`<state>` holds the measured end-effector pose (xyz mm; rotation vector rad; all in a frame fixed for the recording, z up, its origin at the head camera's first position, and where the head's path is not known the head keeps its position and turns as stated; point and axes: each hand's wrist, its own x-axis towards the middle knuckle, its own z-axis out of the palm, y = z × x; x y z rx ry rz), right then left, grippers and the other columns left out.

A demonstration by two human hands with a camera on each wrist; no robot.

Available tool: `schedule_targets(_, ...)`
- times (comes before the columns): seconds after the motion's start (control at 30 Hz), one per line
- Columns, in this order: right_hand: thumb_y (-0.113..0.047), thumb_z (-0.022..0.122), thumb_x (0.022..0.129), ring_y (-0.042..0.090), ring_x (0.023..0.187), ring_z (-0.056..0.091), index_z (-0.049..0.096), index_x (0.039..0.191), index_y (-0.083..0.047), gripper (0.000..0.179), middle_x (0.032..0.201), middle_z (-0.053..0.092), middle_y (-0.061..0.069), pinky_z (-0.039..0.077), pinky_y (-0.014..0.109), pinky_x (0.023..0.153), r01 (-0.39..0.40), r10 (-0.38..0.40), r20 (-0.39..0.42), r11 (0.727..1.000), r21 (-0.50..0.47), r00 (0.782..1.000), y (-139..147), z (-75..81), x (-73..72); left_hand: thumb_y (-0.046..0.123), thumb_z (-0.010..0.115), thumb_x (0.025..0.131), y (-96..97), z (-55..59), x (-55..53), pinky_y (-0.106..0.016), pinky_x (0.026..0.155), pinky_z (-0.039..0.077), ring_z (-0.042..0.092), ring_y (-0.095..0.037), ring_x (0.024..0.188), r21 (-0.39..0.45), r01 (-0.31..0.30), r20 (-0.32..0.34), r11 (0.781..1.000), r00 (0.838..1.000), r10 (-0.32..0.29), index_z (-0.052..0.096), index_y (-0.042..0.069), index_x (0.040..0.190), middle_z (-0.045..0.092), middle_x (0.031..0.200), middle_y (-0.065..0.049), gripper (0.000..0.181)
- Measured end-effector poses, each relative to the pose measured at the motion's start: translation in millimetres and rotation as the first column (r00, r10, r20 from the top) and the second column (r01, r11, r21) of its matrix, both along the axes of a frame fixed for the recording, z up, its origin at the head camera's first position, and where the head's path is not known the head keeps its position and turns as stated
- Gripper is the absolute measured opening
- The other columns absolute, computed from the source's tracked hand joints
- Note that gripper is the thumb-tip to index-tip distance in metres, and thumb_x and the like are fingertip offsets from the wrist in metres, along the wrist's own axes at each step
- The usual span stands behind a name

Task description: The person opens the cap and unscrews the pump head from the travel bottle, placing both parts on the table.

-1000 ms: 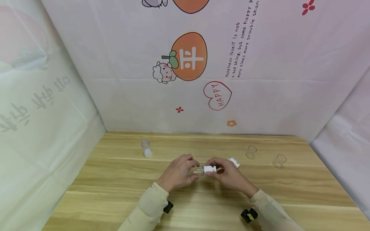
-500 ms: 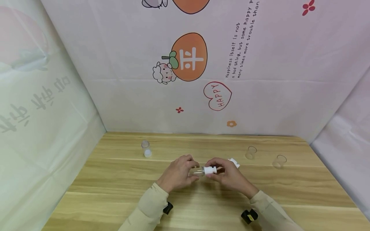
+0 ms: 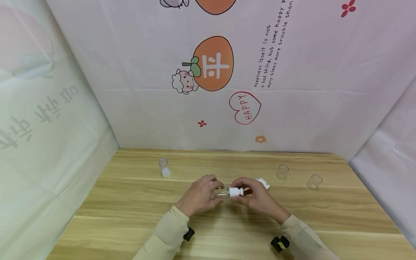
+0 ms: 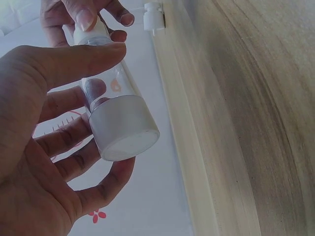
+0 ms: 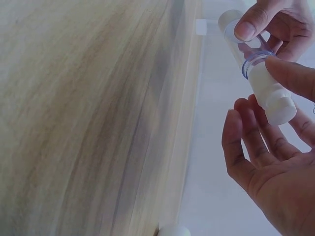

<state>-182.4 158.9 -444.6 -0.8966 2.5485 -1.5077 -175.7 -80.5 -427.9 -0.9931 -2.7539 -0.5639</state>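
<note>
My left hand (image 3: 201,191) grips the body of a small clear bottle (image 3: 221,194), lying sideways just above the table. In the left wrist view the bottle's white base (image 4: 125,130) points towards the camera. The thumb and fingertips of my right hand (image 3: 256,196) pinch the white pump top (image 3: 236,191) at the bottle's other end. In the right wrist view that top (image 5: 269,91) sits against the clear neck ring (image 5: 256,61), with the remaining fingers loosely bent below. Whether it is fully screwed on cannot be told.
A second white pump top (image 3: 262,183) lies just behind my right hand. Another clear bottle with a white base (image 3: 164,168) is at the back left. Two clear caps (image 3: 282,172) stand at the back right of the wooden table (image 3: 130,209). A printed cloth (image 3: 156,119) hangs behind.
</note>
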Motion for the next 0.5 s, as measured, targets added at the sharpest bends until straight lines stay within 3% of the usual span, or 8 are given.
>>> schedule_targets(0.5, -0.014, 0.08, 0.089, 0.017, 0.092, 0.065, 0.067, 0.116, -0.012, 0.03, 0.108, 0.069, 0.0, 0.058, 0.035, 0.078, -0.017, 0.017, 0.022, 0.999, 0.028, 1.0, 0.9, -1.7, -1.7, 0.031, 0.085, 0.084, -1.0, -0.3, -0.5, -0.025, 0.074, 0.05, 0.056, -0.01, 0.087, -0.001, -0.002, -0.002, 1.0, 1.0, 0.002, 0.076, 0.011, 0.112, 0.063, 0.103, 0.002, 0.036)
